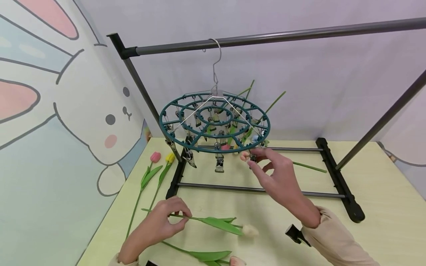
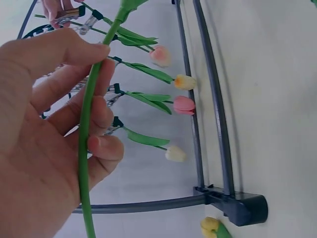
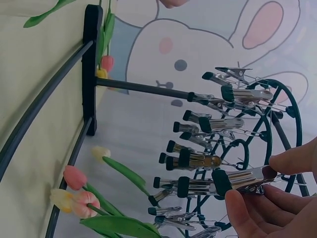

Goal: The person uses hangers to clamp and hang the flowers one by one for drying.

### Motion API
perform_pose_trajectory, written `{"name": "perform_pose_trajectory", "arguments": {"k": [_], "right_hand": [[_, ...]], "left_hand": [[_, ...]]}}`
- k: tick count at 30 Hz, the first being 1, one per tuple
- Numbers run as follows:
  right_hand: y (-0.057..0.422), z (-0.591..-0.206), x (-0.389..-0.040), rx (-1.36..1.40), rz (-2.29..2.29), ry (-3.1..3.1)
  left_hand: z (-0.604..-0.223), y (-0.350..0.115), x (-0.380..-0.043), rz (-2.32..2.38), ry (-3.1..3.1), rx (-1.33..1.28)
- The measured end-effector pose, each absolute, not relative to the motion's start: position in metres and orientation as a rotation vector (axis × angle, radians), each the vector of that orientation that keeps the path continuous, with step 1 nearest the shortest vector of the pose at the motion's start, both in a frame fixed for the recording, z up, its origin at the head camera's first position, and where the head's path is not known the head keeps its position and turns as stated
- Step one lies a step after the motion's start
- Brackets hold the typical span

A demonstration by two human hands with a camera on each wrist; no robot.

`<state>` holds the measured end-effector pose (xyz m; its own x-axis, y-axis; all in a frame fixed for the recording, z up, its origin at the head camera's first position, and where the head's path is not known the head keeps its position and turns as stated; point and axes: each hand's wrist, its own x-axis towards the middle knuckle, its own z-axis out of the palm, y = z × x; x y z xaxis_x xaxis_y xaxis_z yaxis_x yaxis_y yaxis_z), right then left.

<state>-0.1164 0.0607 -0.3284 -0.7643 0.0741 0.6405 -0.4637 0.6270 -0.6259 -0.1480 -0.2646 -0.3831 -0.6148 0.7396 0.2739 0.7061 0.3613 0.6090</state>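
Observation:
My left hand [image 1: 163,221] pinches the green stem of a white tulip [image 1: 250,231] between thumb and fingers, with the bloom pointing right. My right hand [image 1: 279,177] grips a metal clip [image 3: 247,179] by its handle end, at the right front of a round teal clip hanger [image 1: 229,150]. That clip's dark-tipped jaws hold no stem in the right wrist view. Several tulips hang bloom-down from other clips, among them a white tulip [image 2: 176,153], a pink tulip [image 2: 184,105] and a yellow tulip [image 2: 184,82]. Other clips dangle without flowers.
The hanger hooks over a dark rack bar [image 1: 279,38], whose black foot [image 1: 339,181] stands on the table. At the left lie a pink tulip [image 1: 155,157] and a yellow tulip [image 1: 170,158]. Another tulip [image 1: 209,255] lies near the front. A rabbit-printed wall [image 1: 83,107] borders the left.

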Motion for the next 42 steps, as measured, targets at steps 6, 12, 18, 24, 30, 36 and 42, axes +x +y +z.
{"name": "perform_pose_trajectory", "arguments": {"k": [6, 12, 18, 24, 30, 36, 42], "right_hand": [[0.061, -0.327, -0.117, 0.304, 1.091, -2.199], [0.060, -0.329, -0.119, 0.308, 1.094, -2.199], [0.059, -0.331, -0.119, 0.302, 1.099, -2.220], [0.060, -0.331, -0.120, 0.293, 1.093, -2.219], [0.060, -0.329, -0.120, 0.285, 1.100, -2.233], [0.059, -0.329, -0.119, 0.275, 1.118, -2.244], [0.059, -0.328, -0.118, 0.274, 1.119, -2.258]], "left_hand": [[-0.371, -0.261, -0.148, 1.132, 2.544, 1.475], [-0.360, -0.258, -0.146, 1.117, 2.570, 1.529], [-0.350, -0.253, -0.143, 1.092, 2.619, 1.628], [-0.338, -0.247, -0.143, 1.063, 2.641, 1.715], [-0.325, -0.239, -0.144, 0.960, 2.672, 1.775], [-0.313, -0.231, -0.147, 0.895, 2.678, 1.857], [-0.304, -0.225, -0.150, 0.863, 2.661, 1.918]]}}
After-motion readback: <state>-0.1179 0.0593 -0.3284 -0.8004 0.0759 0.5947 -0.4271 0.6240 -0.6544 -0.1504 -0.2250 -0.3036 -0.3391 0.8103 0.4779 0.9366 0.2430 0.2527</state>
